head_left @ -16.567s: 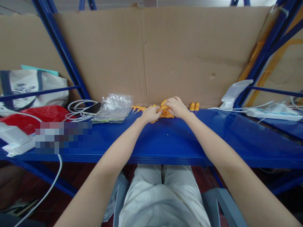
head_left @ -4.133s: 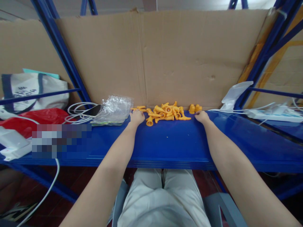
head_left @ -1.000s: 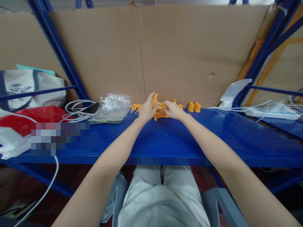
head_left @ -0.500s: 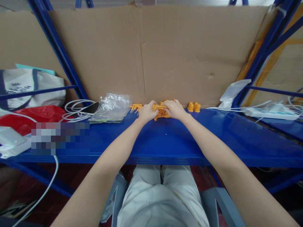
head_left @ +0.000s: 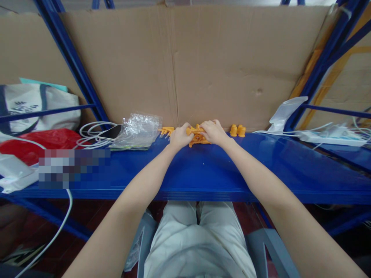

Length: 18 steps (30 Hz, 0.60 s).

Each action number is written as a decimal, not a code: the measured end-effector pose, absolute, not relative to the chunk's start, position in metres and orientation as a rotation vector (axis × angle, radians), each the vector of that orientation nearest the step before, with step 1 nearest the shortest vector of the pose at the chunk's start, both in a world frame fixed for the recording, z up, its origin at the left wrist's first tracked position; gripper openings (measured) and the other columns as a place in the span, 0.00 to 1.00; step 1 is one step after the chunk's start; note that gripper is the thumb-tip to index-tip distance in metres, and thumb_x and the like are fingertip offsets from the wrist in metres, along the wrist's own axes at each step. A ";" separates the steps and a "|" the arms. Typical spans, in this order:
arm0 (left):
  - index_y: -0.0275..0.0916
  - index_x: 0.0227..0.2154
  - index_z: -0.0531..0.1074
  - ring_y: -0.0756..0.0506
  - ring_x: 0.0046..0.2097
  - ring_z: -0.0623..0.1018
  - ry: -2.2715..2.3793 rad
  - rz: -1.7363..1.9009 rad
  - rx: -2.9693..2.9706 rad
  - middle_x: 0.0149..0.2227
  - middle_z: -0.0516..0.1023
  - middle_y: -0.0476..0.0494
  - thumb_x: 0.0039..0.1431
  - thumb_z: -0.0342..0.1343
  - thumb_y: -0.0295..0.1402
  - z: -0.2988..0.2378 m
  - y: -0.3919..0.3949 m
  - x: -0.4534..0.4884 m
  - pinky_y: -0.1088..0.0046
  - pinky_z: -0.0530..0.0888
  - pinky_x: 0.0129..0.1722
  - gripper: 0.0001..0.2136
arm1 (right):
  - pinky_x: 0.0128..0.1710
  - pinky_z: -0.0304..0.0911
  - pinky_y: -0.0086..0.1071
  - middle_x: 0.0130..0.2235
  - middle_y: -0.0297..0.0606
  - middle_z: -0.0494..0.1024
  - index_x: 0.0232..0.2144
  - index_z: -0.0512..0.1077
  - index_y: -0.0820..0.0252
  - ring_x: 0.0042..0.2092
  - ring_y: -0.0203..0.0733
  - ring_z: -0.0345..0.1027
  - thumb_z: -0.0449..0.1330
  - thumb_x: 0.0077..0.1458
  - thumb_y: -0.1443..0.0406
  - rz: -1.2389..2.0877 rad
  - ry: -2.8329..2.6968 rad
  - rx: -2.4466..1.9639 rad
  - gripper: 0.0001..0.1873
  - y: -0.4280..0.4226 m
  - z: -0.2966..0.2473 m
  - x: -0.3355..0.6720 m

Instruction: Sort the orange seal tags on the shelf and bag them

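A pile of small orange plastic parts [head_left: 197, 136] lies at the back of the blue shelf [head_left: 203, 173], against the cardboard wall. My left hand [head_left: 179, 137] and my right hand [head_left: 213, 132] are both curled over the pile, fingers closed on orange pieces between them. Which pieces each hand grips is hidden by the fingers. A pair of orange caps [head_left: 237, 131] stands upright just right of my right hand. A few orange pieces with small springs [head_left: 165, 131] lie left of my left hand.
A crumpled clear plastic bag [head_left: 138, 131] lies left of the pile, beside a phone with coiled white cable [head_left: 98, 134]. A white tote bag [head_left: 34, 106] and red cloth [head_left: 43, 141] sit far left. A power strip [head_left: 333, 139] and white pouch [head_left: 285, 114] are at right.
One second ago my left hand was open with fingers raised over the pile; it has since closed down onto the orange parts. My right hand stayed on the pile.
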<state>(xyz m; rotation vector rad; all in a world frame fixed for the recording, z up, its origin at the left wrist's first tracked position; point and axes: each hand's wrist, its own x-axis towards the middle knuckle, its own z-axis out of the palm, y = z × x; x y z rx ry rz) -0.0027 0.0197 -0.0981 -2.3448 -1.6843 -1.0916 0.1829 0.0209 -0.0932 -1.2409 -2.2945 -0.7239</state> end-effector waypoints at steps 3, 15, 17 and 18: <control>0.43 0.46 0.73 0.39 0.39 0.80 -1.694 -1.105 -2.351 0.31 0.79 0.44 0.56 0.57 0.35 -0.098 0.019 -0.002 0.67 0.72 0.41 0.14 | 0.52 0.50 0.44 0.45 0.50 0.77 0.46 0.71 0.61 0.49 0.54 0.66 0.53 0.64 0.67 -0.806 -2.278 -1.227 0.11 0.020 -0.092 0.184; 0.41 0.30 0.71 0.51 0.23 0.68 -1.779 -1.694 -2.538 0.19 0.65 0.57 0.49 0.58 0.29 -0.098 0.036 0.004 0.76 0.65 0.25 0.04 | 0.60 0.47 0.52 0.49 0.48 0.75 0.47 0.71 0.58 0.51 0.52 0.63 0.45 0.65 0.72 -0.937 -2.200 -1.153 0.18 0.016 -0.087 0.187; 0.41 0.28 0.69 0.52 0.19 0.64 -1.899 -1.775 -2.661 0.18 0.63 0.57 0.50 0.58 0.29 -0.098 0.034 0.004 0.76 0.64 0.22 0.03 | 0.60 0.46 0.54 0.50 0.48 0.75 0.48 0.72 0.57 0.52 0.52 0.62 0.44 0.64 0.72 -0.917 -2.195 -1.132 0.19 0.016 -0.087 0.187; 0.42 0.27 0.68 0.53 0.17 0.62 -1.952 -1.799 -2.737 0.17 0.61 0.58 0.51 0.58 0.28 -0.098 0.033 0.004 0.76 0.63 0.21 0.04 | 0.60 0.46 0.55 0.50 0.49 0.75 0.48 0.72 0.57 0.53 0.52 0.62 0.44 0.64 0.73 -0.907 -2.195 -1.124 0.20 0.015 -0.087 0.187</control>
